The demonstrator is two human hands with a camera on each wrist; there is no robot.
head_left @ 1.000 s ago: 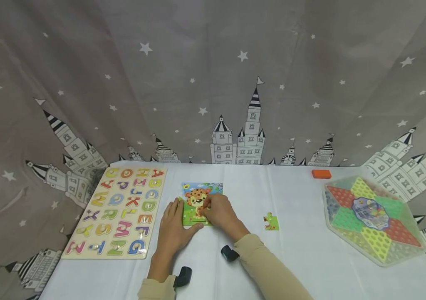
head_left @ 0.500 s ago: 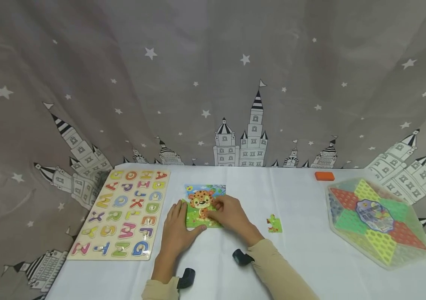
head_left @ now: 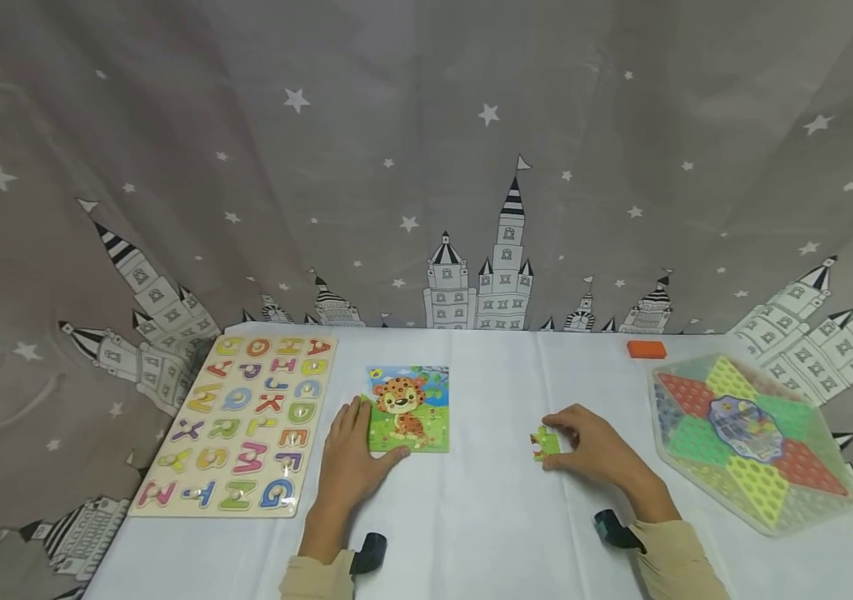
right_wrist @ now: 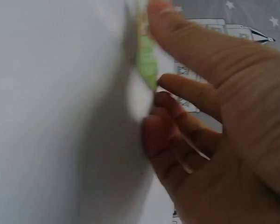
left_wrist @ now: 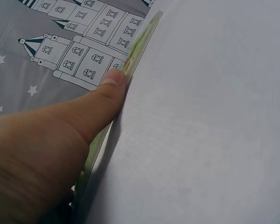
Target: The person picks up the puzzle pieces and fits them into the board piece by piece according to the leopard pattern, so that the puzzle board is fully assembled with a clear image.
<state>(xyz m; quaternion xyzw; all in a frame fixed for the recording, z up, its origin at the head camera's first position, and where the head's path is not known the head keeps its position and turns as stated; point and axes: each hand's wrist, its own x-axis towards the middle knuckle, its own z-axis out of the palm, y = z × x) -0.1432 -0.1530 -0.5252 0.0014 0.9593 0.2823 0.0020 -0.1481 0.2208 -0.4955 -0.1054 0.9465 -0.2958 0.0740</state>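
A square jigsaw puzzle (head_left: pixel 408 408) with a spotted leopard cub on it lies left of centre on the white table. My left hand (head_left: pixel 351 462) rests against it, fingers along its left edge and thumb touching its near edge. In the left wrist view the thumb (left_wrist: pixel 100 98) presses the puzzle's side. A bit of green shows at the left fingertips, partly hidden. To the right, my right hand (head_left: pixel 593 446) pinches a loose green puzzle piece (head_left: pixel 544 445) between thumb and forefinger. The right wrist view shows this piece (right_wrist: pixel 147 56) blurred, apparently tilted, beside the thumb.
A wooden alphabet board (head_left: pixel 235 427) lies at the left. On the right is a clear hexagonal box (head_left: pixel 752 442) with a coloured star board, and an orange block (head_left: pixel 646 349) sits near the back edge. A grey castle-print curtain (head_left: pixel 426 167) hangs behind the white table (head_left: pixel 486 517).
My right hand has left the leopard puzzle, moved right and taken hold of the loose piece. The left hand has stayed at the puzzle's edge. The head view has shifted slightly.
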